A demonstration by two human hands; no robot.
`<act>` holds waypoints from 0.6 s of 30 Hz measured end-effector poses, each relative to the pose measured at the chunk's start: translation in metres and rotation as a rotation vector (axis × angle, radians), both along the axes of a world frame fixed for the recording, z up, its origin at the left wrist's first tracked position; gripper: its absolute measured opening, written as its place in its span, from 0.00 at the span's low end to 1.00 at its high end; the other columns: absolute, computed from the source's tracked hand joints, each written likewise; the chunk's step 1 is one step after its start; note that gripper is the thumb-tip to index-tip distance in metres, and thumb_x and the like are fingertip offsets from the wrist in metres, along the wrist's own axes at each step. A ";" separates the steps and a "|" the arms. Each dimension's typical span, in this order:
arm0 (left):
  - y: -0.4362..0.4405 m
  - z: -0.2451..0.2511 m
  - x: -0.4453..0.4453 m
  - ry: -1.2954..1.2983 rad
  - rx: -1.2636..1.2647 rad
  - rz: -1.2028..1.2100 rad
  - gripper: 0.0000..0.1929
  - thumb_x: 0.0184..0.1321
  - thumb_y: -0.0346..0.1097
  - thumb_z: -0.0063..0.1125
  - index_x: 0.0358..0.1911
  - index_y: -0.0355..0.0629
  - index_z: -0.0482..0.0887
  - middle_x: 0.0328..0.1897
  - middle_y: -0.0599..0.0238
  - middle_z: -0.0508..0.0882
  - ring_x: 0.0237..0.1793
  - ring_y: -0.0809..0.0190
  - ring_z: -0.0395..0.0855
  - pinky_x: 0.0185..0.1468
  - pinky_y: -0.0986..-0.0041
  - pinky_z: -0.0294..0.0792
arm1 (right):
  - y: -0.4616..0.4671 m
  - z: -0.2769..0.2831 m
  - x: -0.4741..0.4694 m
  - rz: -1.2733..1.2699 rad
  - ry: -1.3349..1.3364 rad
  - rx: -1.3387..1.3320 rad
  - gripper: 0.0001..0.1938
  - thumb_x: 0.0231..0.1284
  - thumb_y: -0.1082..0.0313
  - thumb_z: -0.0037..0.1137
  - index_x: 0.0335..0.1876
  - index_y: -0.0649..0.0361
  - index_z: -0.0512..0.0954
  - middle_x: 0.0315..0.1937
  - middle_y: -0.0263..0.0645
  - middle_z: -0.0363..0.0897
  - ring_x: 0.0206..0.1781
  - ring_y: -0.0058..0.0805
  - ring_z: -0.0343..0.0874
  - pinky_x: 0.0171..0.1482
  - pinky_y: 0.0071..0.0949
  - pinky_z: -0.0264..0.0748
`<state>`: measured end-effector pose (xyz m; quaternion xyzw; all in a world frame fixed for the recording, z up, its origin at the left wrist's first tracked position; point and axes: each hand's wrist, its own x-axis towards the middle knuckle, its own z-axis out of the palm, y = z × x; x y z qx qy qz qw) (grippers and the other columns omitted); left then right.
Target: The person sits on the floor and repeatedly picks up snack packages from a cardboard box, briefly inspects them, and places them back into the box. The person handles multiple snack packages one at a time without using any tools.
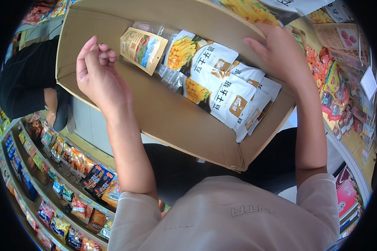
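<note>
An open cardboard box (182, 125) lies before me, tilted above my dark-trousered legs. Several white snack pouches (215, 61), printed with yellow crinkle-cut potato, overlap along its far and right side. A tan pouch (143, 50) with a colourful landscape print rests left of them, on clear plastic packaging (172, 80). My left hand (99, 73) hovers over the box's left part with loosely curled fingers and nothing visible in it. At the far right rim, my right hand (278, 47) grips the cardboard, thumb inside; its other fingers are partly hidden.
Curved shelves of snack packets (78, 163) run down the left. A person in dark clothing (28, 75) crouches beyond the box's left end. On the right is a wooden shelf (342, 135) with red-wrapped snacks (317, 66). Large potato pouches (251, 11) stand behind the far rim.
</note>
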<state>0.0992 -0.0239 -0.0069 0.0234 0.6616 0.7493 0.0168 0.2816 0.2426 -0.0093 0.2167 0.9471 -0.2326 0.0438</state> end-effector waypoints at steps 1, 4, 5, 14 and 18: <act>0.000 0.000 0.000 0.008 -0.004 -0.006 0.13 0.77 0.29 0.53 0.57 0.28 0.81 0.41 0.62 0.84 0.40 0.68 0.81 0.45 0.76 0.75 | 0.000 0.000 0.000 -0.001 -0.002 -0.001 0.18 0.71 0.56 0.65 0.56 0.61 0.86 0.29 0.56 0.84 0.36 0.58 0.85 0.43 0.49 0.81; 0.000 -0.002 0.001 0.031 -0.011 -0.022 0.13 0.77 0.29 0.52 0.57 0.28 0.82 0.41 0.61 0.84 0.39 0.68 0.81 0.44 0.76 0.75 | 0.000 0.001 0.000 -0.001 -0.007 -0.002 0.18 0.71 0.56 0.65 0.55 0.61 0.86 0.30 0.57 0.85 0.37 0.59 0.85 0.43 0.50 0.81; 0.000 -0.003 0.002 0.037 -0.010 -0.027 0.12 0.77 0.28 0.52 0.57 0.28 0.82 0.41 0.61 0.85 0.39 0.68 0.81 0.44 0.76 0.75 | 0.000 0.001 0.000 0.001 -0.007 0.000 0.18 0.71 0.56 0.65 0.55 0.62 0.86 0.30 0.57 0.85 0.38 0.59 0.85 0.44 0.50 0.81; 0.007 -0.001 0.014 0.180 -0.108 -0.048 0.08 0.75 0.26 0.57 0.50 0.33 0.87 0.36 0.63 0.87 0.35 0.72 0.81 0.43 0.79 0.76 | 0.000 0.002 -0.001 0.009 -0.018 -0.005 0.18 0.70 0.56 0.65 0.54 0.63 0.85 0.32 0.57 0.85 0.40 0.60 0.85 0.45 0.51 0.80; 0.009 -0.002 0.016 0.193 -0.111 -0.069 0.08 0.75 0.26 0.57 0.50 0.32 0.87 0.36 0.63 0.87 0.35 0.72 0.81 0.43 0.80 0.76 | 0.001 0.002 0.001 0.019 -0.020 0.009 0.18 0.70 0.55 0.65 0.55 0.61 0.85 0.31 0.57 0.85 0.39 0.60 0.85 0.44 0.51 0.80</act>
